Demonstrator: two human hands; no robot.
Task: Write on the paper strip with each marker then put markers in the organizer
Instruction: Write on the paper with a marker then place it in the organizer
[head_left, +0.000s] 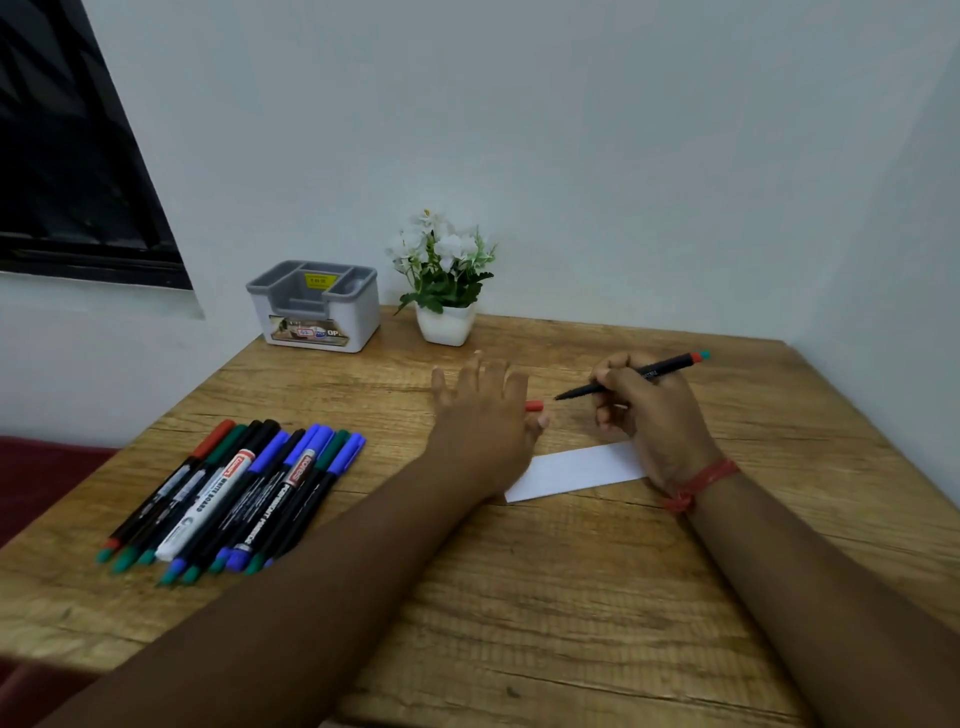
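My right hand (647, 410) grips a thin black marker (631, 375) with a red and teal back end; its bare tip points left, above the table. My left hand (483, 410) hovers with fingers spread just left of a red cap (534, 406) that shows past its fingers; whether the hand touches the cap I cannot tell. The white paper strip (571, 470) lies on the wooden table (519, 597), partly covered by both hands. Several markers (234, 493) with red, green, blue and black caps lie side by side at the left. The grey and white organizer (317, 306) stands at the back left.
A white pot of white flowers (445, 280) stands beside the organizer against the back wall. A wall closes the right side. The table's left edge drops to a dark red seat (36, 478). A dark window (67, 156) is at upper left.
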